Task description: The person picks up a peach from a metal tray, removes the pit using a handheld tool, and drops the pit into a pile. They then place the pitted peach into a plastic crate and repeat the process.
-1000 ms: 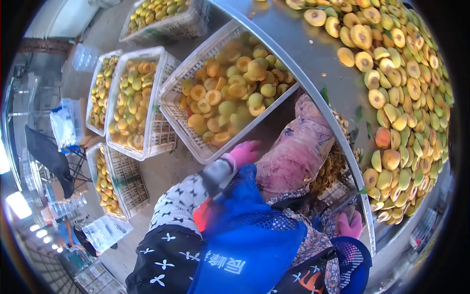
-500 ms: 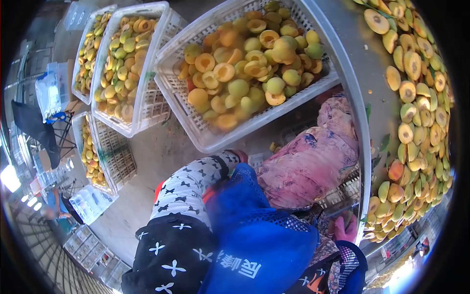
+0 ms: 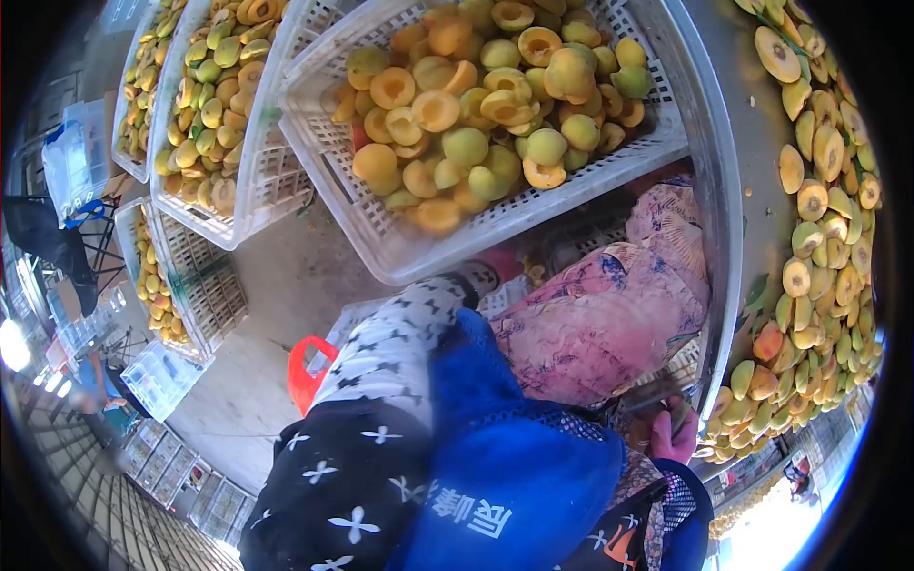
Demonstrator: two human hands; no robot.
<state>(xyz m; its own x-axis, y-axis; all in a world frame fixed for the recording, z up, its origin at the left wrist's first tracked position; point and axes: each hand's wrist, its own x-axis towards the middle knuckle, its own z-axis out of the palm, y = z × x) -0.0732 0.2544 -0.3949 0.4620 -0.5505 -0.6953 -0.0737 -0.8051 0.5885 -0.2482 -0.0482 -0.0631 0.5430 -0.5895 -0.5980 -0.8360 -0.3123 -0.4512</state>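
My left arm, in a white sleeve cover with black bows (image 3: pixel 381 352), reaches up to the near edge of a white plastic crate (image 3: pixel 457 262). Little of my left hand (image 3: pixel 502 264) shows there, pink and blurred, its fingers not readable. That crate holds apricots (image 3: pixel 465 147), many of them halved and pitted. On the right, my right hand (image 3: pixel 674 436), in a pink glove, is beside the metal table rim (image 3: pixel 719 314). Its fingers are bent round a small brownish-green thing (image 3: pixel 678 411) I cannot make out. A blue apron (image 3: pixel 514 466) covers my front.
Halved apricots (image 3: pixel 819 276) are heaped on the table at the right. More filled crates (image 3: pixel 214 124) stand at the left. A red handle (image 3: pixel 307 376) sticks out beside my left sleeve. Pink floral cloth (image 3: pixel 609 314) lies between the crate and the table rim.
The view has shifted, so the left crates sit further left. A pink part of my left hand and the red handle now show more. My right hand stays by the table rim.
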